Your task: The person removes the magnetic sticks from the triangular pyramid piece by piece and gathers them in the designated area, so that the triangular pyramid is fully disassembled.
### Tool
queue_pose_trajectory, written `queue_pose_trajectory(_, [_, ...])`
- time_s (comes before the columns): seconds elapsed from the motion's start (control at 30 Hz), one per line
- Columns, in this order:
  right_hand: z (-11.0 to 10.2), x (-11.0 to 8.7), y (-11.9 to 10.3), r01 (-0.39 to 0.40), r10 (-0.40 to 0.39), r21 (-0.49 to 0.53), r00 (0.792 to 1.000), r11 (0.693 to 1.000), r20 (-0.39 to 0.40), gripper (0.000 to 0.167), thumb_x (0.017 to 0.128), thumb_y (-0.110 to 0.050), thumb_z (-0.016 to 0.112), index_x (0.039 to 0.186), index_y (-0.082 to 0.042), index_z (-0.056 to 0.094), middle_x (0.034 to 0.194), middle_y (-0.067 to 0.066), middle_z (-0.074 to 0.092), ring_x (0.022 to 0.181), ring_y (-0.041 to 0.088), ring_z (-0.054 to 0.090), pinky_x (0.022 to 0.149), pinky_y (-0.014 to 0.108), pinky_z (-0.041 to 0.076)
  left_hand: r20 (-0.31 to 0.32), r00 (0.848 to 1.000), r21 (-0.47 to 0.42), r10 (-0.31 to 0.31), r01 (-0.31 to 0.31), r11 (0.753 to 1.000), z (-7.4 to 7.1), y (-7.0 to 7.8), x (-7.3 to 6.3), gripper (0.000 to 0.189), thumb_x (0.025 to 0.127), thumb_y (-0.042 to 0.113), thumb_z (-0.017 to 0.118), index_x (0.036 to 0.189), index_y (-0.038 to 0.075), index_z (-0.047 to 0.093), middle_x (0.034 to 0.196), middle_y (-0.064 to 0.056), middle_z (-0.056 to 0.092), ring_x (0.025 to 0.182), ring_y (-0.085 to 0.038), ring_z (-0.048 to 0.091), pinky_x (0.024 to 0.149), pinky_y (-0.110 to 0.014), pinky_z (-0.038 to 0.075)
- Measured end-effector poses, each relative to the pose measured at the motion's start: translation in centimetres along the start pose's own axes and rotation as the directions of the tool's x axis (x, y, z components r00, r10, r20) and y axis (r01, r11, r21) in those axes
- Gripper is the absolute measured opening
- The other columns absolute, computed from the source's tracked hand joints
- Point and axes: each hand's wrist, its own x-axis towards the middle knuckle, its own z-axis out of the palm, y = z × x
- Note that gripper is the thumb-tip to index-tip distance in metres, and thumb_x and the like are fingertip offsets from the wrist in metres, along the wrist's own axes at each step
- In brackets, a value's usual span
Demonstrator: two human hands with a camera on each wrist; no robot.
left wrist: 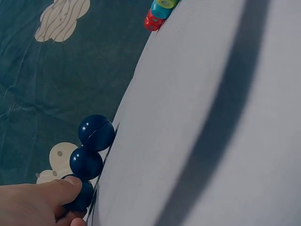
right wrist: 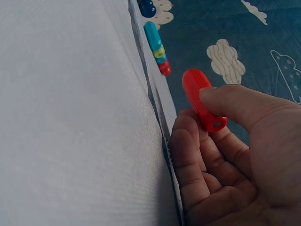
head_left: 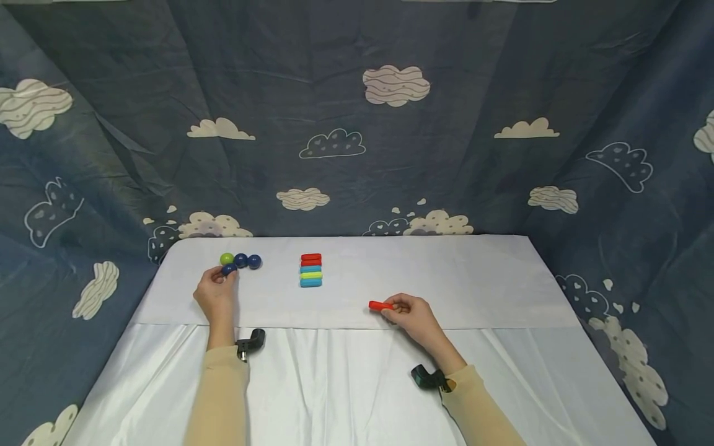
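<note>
My left hand [head_left: 216, 297] pinches a dark blue ball [head_left: 229, 269] between thumb and fingers at the left of the table. Close against it are a green ball [head_left: 226, 258] and two more dark blue balls [head_left: 254, 262]; in the left wrist view the blue balls [left wrist: 96, 133] line up beyond the thumb. Right of the table's middle, my right hand [head_left: 413, 317] holds a short red plastic stick [head_left: 379, 305] with rounded ends. A hole shows at the near end of this red stick [right wrist: 195, 89] in the right wrist view, with the thumb on its side.
Between the hands, farther back, lies a column of several similar sticks [head_left: 310, 271] in red, light blue and yellow-green. White cloth [head_left: 457, 272] covers the table. A dark curtain with clouds [head_left: 334, 179] hangs behind and at both sides.
</note>
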Motion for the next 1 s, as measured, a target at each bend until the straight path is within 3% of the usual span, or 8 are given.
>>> queue_pose_trajectory(0.27, [-0.01, 0.03, 0.07, -0.005, 0.005, 0.001, 1.000, 1.000, -0.002, 0.017, 0.093, -0.016, 0.082, 0.106, -0.007, 0.077, 0.084, 0.003, 0.068, 0.070, 0.016, 0.052, 0.061, 0.023, 0.041, 0.006, 1.000, 0.006, -0.001, 0.001, 1.000, 0.11, -0.13, -0.07, 0.040, 0.098, 0.012, 0.075, 0.135, -0.002, 0.067, 0.126, -0.024, 0.072, 0.107, -0.029, 0.056, 0.092, -0.036, 0.039])
queue_pose_trajectory(0.83, [0.03, -0.04, 0.11, 0.001, -0.001, 0.021, 1.000, 1.000, -0.002, 0.018, 0.092, -0.015, 0.083, 0.107, -0.006, 0.077, 0.085, 0.003, 0.067, 0.071, 0.014, 0.052, 0.063, 0.022, 0.042, 0.018, 1.000, -0.006, 0.000, 0.001, 1.000, 0.04, -0.47, -0.10, 0.043, 0.097, 0.014, 0.076, 0.136, -0.001, 0.067, 0.129, -0.023, 0.072, 0.111, -0.030, 0.055, 0.102, -0.046, 0.039])
queue_pose_trajectory(1.0, [0.00, -0.05, 0.11, 0.007, -0.007, 0.016, 1.000, 1.000, 0.000, 0.017, 0.092, -0.015, 0.083, 0.106, -0.007, 0.077, 0.085, 0.003, 0.069, 0.070, 0.015, 0.053, 0.063, 0.022, 0.043, 0.019, 1.000, 0.007, -0.005, 0.005, 1.000, 0.07, -0.44, -0.11, 0.044, 0.097, 0.015, 0.076, 0.137, 0.000, 0.066, 0.130, -0.023, 0.072, 0.112, -0.031, 0.056, 0.100, -0.044, 0.040])
